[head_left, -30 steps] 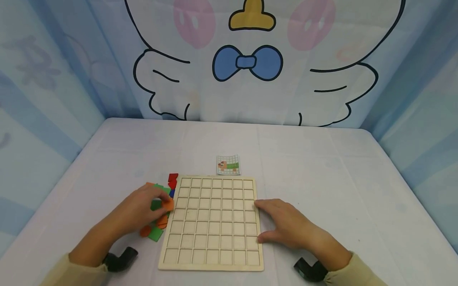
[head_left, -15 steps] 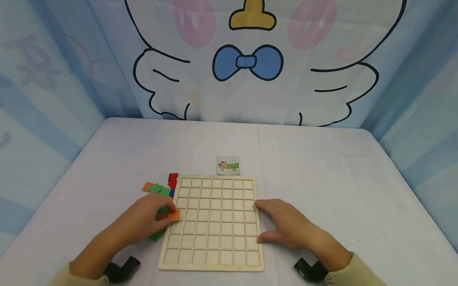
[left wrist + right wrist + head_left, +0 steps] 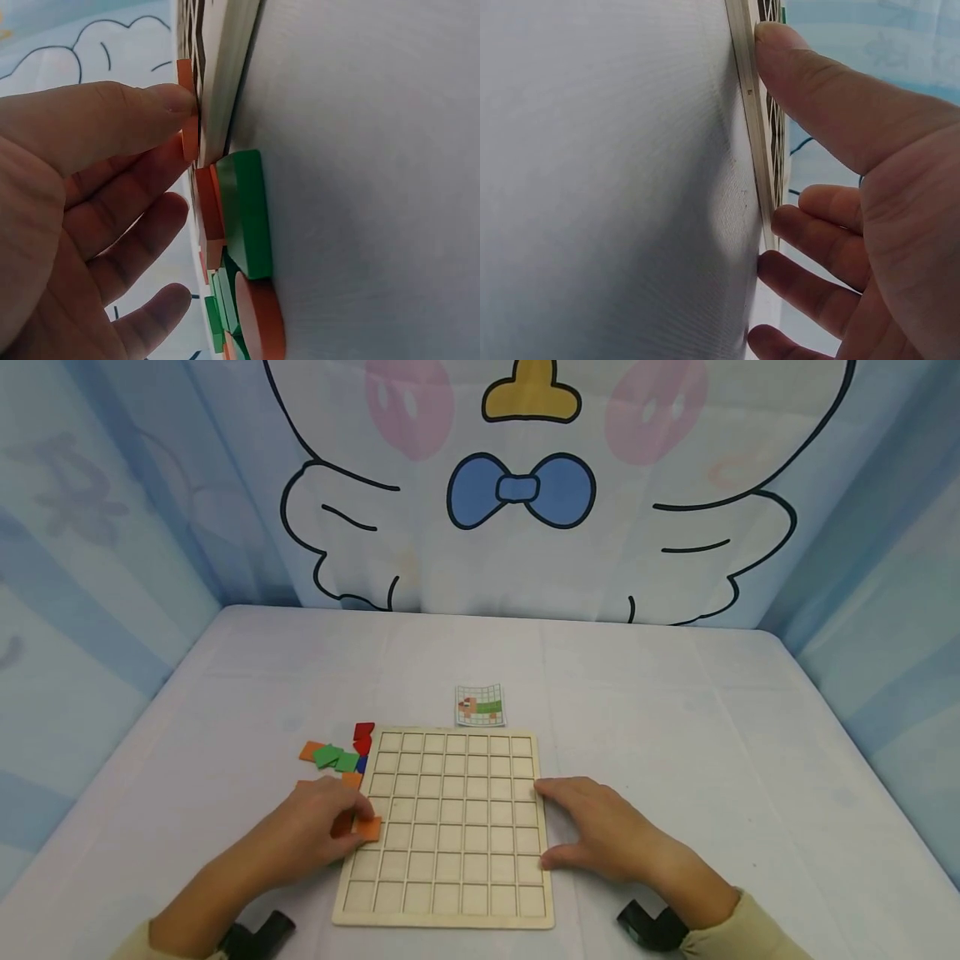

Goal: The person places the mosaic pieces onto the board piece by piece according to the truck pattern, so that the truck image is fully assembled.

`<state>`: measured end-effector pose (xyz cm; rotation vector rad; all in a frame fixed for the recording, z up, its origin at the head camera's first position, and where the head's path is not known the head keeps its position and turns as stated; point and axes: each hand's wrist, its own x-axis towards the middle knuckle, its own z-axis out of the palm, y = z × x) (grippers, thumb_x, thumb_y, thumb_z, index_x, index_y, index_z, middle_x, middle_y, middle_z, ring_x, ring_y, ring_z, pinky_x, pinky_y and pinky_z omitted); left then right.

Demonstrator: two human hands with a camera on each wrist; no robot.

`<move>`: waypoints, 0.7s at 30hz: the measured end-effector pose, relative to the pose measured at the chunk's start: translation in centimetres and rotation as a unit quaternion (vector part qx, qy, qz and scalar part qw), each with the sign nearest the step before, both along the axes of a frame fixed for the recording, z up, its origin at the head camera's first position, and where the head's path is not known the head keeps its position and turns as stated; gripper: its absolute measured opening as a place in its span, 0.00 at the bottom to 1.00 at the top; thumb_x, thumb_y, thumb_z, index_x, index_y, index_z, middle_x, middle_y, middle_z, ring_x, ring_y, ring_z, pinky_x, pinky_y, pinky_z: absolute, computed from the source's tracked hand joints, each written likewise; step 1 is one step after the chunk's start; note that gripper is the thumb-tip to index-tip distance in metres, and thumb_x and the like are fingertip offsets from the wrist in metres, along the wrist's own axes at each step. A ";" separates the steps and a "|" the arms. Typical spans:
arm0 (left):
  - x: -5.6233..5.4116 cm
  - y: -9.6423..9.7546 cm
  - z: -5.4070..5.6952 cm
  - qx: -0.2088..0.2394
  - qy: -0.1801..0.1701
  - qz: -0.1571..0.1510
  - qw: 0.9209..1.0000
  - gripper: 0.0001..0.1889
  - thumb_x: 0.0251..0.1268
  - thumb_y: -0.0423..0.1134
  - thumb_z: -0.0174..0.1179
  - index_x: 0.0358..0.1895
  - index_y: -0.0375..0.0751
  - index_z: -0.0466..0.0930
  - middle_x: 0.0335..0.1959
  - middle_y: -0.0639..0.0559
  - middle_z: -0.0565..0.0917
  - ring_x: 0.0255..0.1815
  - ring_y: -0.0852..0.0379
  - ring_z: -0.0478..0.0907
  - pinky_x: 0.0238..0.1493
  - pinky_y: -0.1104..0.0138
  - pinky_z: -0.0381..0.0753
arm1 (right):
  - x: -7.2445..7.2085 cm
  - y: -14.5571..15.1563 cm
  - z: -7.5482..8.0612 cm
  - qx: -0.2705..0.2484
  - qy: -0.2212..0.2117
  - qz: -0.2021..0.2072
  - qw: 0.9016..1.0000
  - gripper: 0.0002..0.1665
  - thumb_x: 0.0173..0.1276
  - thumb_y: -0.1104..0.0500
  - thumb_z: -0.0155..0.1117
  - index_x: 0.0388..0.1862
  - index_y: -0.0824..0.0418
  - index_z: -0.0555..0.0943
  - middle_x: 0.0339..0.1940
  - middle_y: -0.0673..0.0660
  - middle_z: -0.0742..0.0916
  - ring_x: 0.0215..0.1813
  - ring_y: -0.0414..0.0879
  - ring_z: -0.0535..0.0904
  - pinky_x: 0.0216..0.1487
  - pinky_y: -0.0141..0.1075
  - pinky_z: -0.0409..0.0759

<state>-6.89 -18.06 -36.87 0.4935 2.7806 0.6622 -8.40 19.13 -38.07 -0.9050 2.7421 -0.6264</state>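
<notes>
My left hand [image 3: 303, 831] pinches a flat orange square tile [image 3: 369, 829] between thumb and fingers, over the left column of a pale wooden grid board [image 3: 450, 839]. In the left wrist view the orange tile [image 3: 184, 71] stands edge-on at the board's side, the other fingers spread loosely. At the board's right edge, the thumb and fingertips of my right hand [image 3: 607, 827] touch the frame, fingers relaxed. The grid cells in view hold no pieces. Part of the tile is hidden by the left fingers.
Left of the board lie loose pieces: green [image 3: 327, 756], red [image 3: 363, 745], blue [image 3: 362, 765] and orange [image 3: 310, 750]. The left hand covers others, including a green piece [image 3: 247, 217] and a rounded orange piece [image 3: 259, 319]. Behind the board lies a small picture card [image 3: 480, 705].
My left hand has carried the orange tile from the loose pieces toward the near side and rightward, onto the board's left column. The right hand stays at the board's edge.
</notes>
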 end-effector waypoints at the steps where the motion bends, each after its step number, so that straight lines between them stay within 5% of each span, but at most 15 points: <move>1: 0.0 0.0 0.0 0.000 0.003 -0.002 1.000 0.11 0.54 0.36 0.75 0.39 0.51 0.84 0.31 0.62 0.74 0.37 0.58 0.69 0.35 0.65 0.73 | 0.0 0.0 0.0 0.000 -0.001 0.000 1.000 0.49 0.57 0.40 0.76 0.69 0.66 0.72 0.65 0.61 0.79 0.66 0.59 0.73 0.63 0.57 0.70; 9: 0.3 -0.1 -0.2 0.003 0.021 -0.009 1.000 0.12 0.54 0.37 0.76 0.38 0.54 0.83 0.35 0.64 0.77 0.39 0.59 0.70 0.42 0.61 0.75 | -0.1 0.0 0.0 0.001 -0.006 -0.002 1.000 0.49 0.56 0.40 0.77 0.69 0.66 0.72 0.65 0.61 0.79 0.66 0.59 0.73 0.63 0.56 0.70; 21: 0.6 -0.2 -0.4 0.007 0.029 -0.017 0.999 0.12 0.55 0.38 0.76 0.38 0.56 0.84 0.31 0.65 0.73 0.39 0.60 0.68 0.38 0.65 0.72 | 0.0 -0.1 0.1 0.000 -0.007 -0.003 1.000 0.50 0.56 0.39 0.77 0.69 0.66 0.72 0.65 0.61 0.79 0.66 0.60 0.73 0.63 0.57 0.70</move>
